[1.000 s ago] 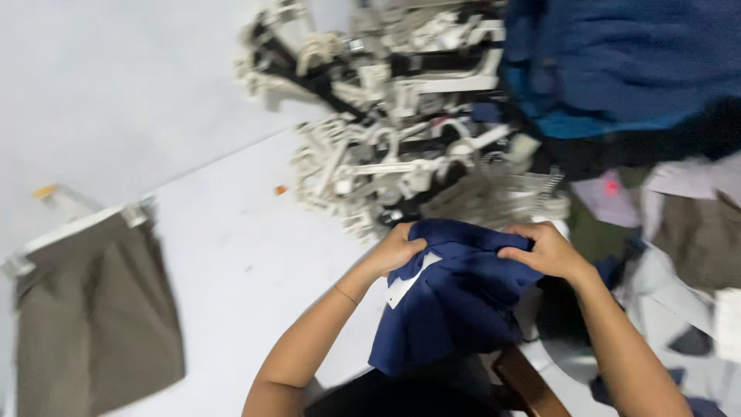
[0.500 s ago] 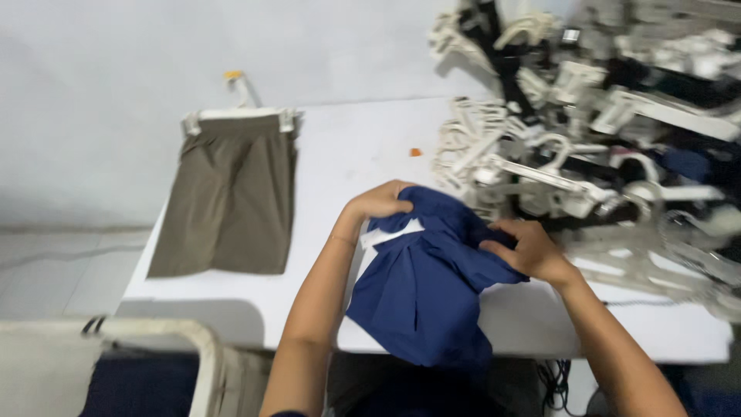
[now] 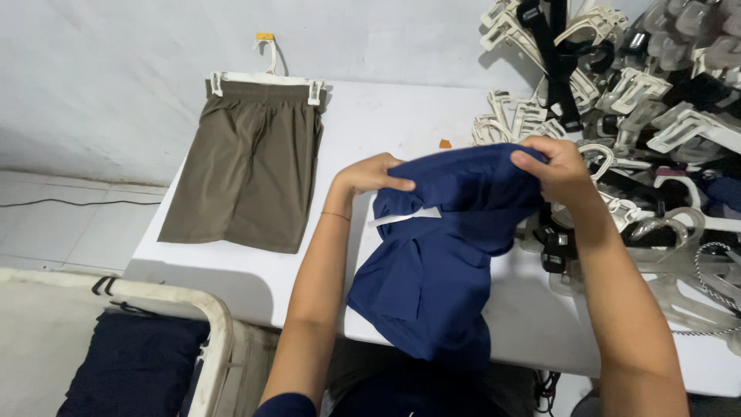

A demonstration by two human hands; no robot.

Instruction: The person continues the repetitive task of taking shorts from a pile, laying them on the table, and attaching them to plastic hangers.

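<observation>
Navy shorts held up by left hand and right hand.

Hanger pile cut by right edge; fingers partly inside blue garment.

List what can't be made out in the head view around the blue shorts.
- Left hand fingertips: tucked behind the blue shorts.
- White tag: too small to make out.
- Shorts' hem: hangs below the table edge, merging with dark clothing.
- Hanger pile: cut off by the right edge.
- Dark fabric in the bin: cut off at the bottom.
</observation>
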